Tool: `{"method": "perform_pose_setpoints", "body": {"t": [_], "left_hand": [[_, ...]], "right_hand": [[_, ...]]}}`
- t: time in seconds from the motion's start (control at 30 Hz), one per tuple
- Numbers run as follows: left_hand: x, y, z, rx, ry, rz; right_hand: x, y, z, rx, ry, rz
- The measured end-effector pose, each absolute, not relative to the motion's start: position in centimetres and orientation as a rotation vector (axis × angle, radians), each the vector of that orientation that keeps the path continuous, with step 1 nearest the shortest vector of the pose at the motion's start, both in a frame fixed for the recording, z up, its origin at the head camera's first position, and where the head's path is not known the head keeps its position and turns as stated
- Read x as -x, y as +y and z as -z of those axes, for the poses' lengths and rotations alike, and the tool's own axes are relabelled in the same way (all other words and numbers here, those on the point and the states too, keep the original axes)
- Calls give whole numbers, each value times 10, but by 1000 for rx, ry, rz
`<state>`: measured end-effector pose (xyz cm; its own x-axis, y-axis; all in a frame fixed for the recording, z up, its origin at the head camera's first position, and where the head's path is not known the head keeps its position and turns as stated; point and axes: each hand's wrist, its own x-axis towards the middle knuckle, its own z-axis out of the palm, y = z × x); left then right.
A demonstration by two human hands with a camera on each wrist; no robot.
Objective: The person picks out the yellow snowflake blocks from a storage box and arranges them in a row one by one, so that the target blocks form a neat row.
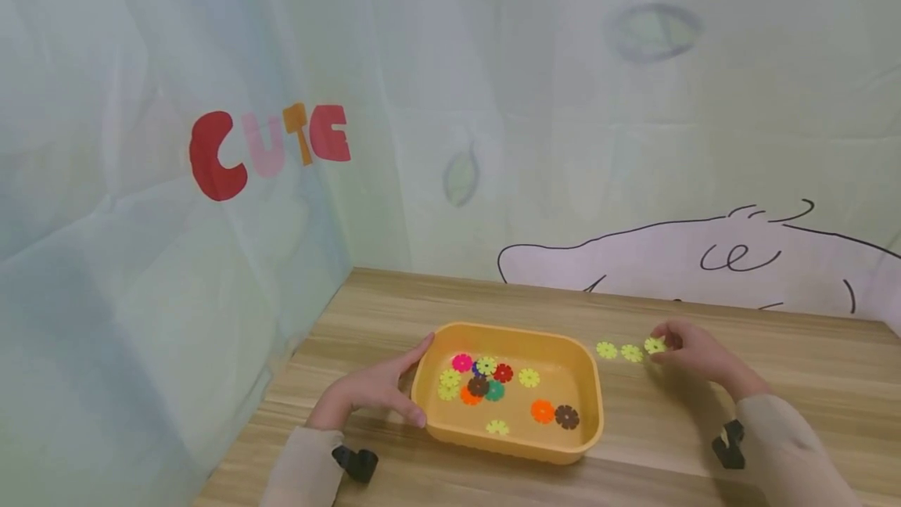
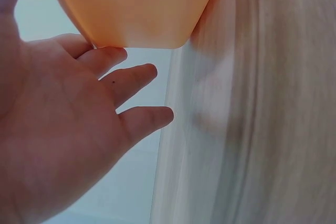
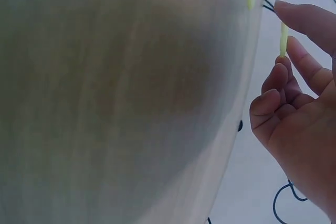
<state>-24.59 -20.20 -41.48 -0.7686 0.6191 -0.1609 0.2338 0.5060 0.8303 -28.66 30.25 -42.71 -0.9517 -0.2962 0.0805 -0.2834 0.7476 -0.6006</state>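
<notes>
An orange-yellow plastic tray [image 1: 584,451] stands on the table with several flower-shaped discs in it. My left hand [image 1: 376,391] rests against the tray's left end, thumb and fingers spread along its rim; the left wrist view shows the fingers [image 2: 139,80] extended beside the tray's wall [image 2: 142,14]. To the right of the tray, my right hand [image 1: 700,352] pinches a yellow-green flower disc [image 1: 655,345] between thumb and fingers. The right wrist view shows this disc [image 3: 283,40] edge-on, raised off the table. Two matching discs, one [image 1: 607,350] and another [image 1: 632,353], lie in a row to its left.
Inside the tray are pink, red, green, orange [image 1: 543,411], brown [image 1: 567,416] and yellow-green discs, some overlapping. The wood-grain table [image 1: 394,296] meets a printed cloth backdrop [image 1: 436,61] at its back and left edges. Each wrist wears a black mount [image 1: 355,463].
</notes>
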Motion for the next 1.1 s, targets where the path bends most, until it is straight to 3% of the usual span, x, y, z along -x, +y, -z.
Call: {"method": "perform_pose_setpoints", "body": {"t": [1.1], "left_hand": [[246, -203, 417, -711, 2305, -1186]], "right_hand": [[296, 310, 427, 368, 2759, 893]]}}
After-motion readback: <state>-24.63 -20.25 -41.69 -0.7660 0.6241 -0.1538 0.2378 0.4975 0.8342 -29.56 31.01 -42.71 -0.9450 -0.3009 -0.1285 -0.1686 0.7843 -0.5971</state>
